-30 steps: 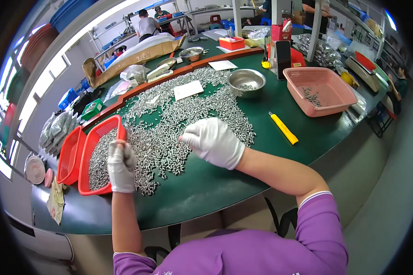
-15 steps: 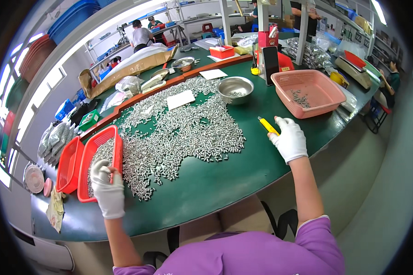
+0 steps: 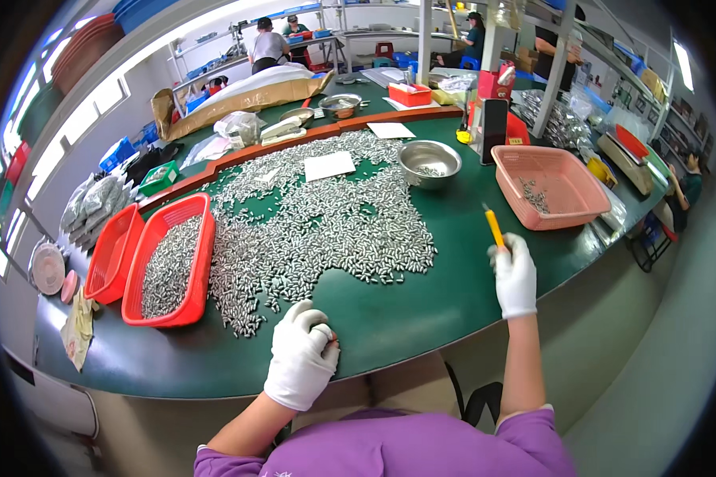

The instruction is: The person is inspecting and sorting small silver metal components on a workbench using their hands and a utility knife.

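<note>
My right hand (image 3: 515,274), in a white glove with bare fingertips, grips a yellow utility knife (image 3: 494,226) that points up and away over the table. My gloved left hand (image 3: 302,354) is closed above the table's near edge, its fingers curled together; whatever is in them is hidden. Ahead of it spreads a wide layer of small silvery metal cylinders (image 3: 350,222). At the left, a red basket (image 3: 207,262) holds a heap of the same pieces. A steel bowl (image 3: 431,176) beyond the layer contains a few, as does a pink basket (image 3: 561,216) on the right.
A second red basket (image 3: 107,270) stands left of the filled one. White cards (image 3: 329,165) lie on the metal pieces. A dark phone (image 3: 494,131) stands upright behind the pink basket. A wooden rail (image 3: 239,160) borders the table. Several people work farther back.
My left hand has left the red basket and moved right to the table's near edge. My right hand has drawn nearer, and the knife now points more upright. The view has shifted slightly.
</note>
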`<state>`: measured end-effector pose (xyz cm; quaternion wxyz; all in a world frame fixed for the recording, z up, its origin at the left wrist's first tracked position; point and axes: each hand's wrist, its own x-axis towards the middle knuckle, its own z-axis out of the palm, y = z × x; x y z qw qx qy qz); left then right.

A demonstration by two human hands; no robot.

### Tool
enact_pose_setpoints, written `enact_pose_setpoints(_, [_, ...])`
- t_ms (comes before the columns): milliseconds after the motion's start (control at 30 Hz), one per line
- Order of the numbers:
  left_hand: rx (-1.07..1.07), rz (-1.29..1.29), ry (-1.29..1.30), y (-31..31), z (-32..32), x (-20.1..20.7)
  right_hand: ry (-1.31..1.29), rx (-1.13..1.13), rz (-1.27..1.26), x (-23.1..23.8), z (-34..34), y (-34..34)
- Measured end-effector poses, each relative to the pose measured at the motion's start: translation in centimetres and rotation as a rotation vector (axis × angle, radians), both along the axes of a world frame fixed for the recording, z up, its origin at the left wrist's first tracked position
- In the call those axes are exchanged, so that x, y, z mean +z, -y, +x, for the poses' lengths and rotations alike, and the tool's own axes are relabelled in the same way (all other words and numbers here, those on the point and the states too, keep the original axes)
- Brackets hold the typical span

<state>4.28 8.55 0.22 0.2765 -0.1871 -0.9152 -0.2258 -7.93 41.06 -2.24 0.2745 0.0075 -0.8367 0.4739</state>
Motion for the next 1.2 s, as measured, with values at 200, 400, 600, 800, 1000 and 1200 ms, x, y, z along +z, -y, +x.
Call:
enact_pose_setpoints(200, [0.039, 0.006, 0.051, 0.3, 1.0, 0.4, 0.41, 0.67, -0.3, 3.2, 11.4, 4.6])
enact_pose_setpoints(400, [0.018, 0.004, 0.034, 0.1, 0.7, 0.1, 0.662, 0.774, -0.01, 2.4, 14.8, 6.0])
enact_pose_setpoints(600, [0.055, 0.024, 0.09, 0.1, 0.3, 0.0, 0.172, 0.619, 0.535, 2.1, 14.4, 9.0])
enact_pose_setpoints(800, [0.067, 0.03, 0.11, 0.4, 0.0, -0.8, 0.212, 0.654, 0.586, 2.4, 14.3, 10.9])
enact_pose_setpoints(1000, [0.106, 0.029, 0.152, 0.2, 0.6, -0.7, 0.175, 0.676, 0.638, 2.5, 14.5, 12.2])
enact_pose_setpoints(1200, [0.121, 0.023, 0.187, 0.3, 0.8, -0.6, 0.195, 0.685, 0.681, 2.9, 14.3, 12.3])
